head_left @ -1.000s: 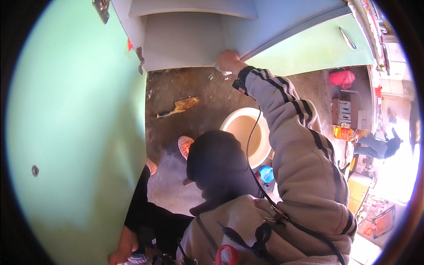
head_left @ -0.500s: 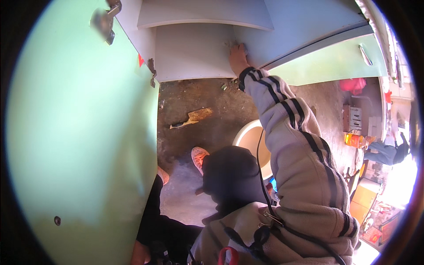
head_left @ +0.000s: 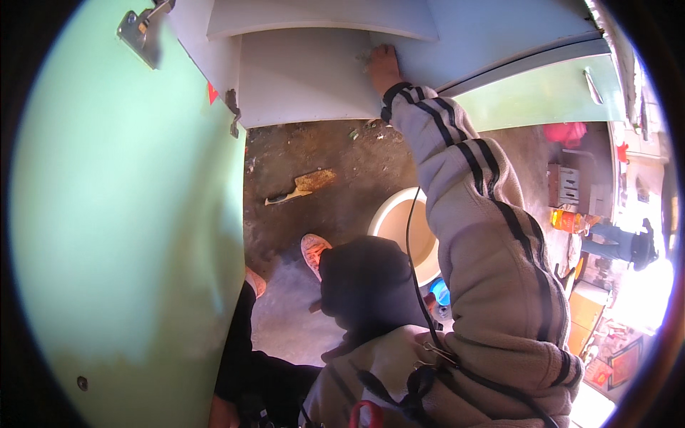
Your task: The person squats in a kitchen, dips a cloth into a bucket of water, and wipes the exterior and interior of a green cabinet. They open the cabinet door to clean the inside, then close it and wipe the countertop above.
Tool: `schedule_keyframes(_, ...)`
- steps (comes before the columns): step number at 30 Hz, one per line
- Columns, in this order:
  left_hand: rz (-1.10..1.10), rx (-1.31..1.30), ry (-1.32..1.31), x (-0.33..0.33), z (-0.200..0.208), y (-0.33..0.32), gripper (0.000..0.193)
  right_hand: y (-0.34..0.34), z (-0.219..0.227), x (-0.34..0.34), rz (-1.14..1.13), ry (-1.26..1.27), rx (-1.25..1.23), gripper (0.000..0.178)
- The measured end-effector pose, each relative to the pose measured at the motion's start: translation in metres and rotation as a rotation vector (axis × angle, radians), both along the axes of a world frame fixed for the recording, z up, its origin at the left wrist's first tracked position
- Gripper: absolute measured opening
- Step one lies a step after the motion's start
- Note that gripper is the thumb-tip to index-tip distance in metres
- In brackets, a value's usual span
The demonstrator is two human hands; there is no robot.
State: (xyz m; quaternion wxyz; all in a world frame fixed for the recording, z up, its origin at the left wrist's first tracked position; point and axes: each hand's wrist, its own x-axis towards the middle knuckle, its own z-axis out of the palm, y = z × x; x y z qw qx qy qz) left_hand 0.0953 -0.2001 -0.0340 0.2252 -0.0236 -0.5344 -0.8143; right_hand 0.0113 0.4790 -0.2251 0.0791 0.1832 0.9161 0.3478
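Observation:
My right arm reaches forward into a low cabinet with pale grey inner panels. Against the cabinet's bottom panel, near the blue-grey side panel, my right hand is pressed down with its fingers curled. A pale crumpled bit shows at the fingertips; what it is I cannot make out. Only a piece of my left hand appears at the lower edge, close to the open green door, and its fingers are hidden.
A cleaver with a rusty blade lies on the dark floor. Beside my knee stands a cream basin, with a blue object near it. Metal hinges stick out from the door. Rightward are an orange bottle and a pink bag.
My right hand has shifted slightly up and left over the cabinet panel. The whole view has drifted a little, so the door, floor and basin sit farther left.

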Motion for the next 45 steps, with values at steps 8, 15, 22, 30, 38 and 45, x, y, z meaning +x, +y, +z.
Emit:
schedule_keyframes(8,0.037,-0.026,0.025,0.002,0.003,-0.006,0.046,-0.047,-0.020,0.018,-0.092,-0.059,-0.149,0.024)
schedule_keyframes(15,0.054,-0.056,0.032,-0.002,0.001,-0.003,0.046,-0.025,-0.034,-0.022,-0.060,0.495,-1.149,0.042)
schedule_keyframes(22,0.073,-0.100,0.021,-0.006,0.001,-0.006,0.046,-0.096,-0.060,-0.119,0.207,0.546,-0.641,0.033)
schedule_keyframes(30,0.101,-0.130,0.021,-0.009,-0.002,-0.006,0.046,-0.182,-0.035,-0.127,0.337,0.227,-1.027,0.032)
schedule_keyframes(38,0.114,-0.132,0.056,-0.004,0.001,-0.006,0.046,-0.178,-0.015,-0.060,0.395,0.143,-1.307,0.031)
schedule_keyframes(45,0.129,-0.155,0.064,-0.002,0.004,-0.010,0.046,-0.131,0.001,-0.067,0.029,0.565,-1.520,0.043)
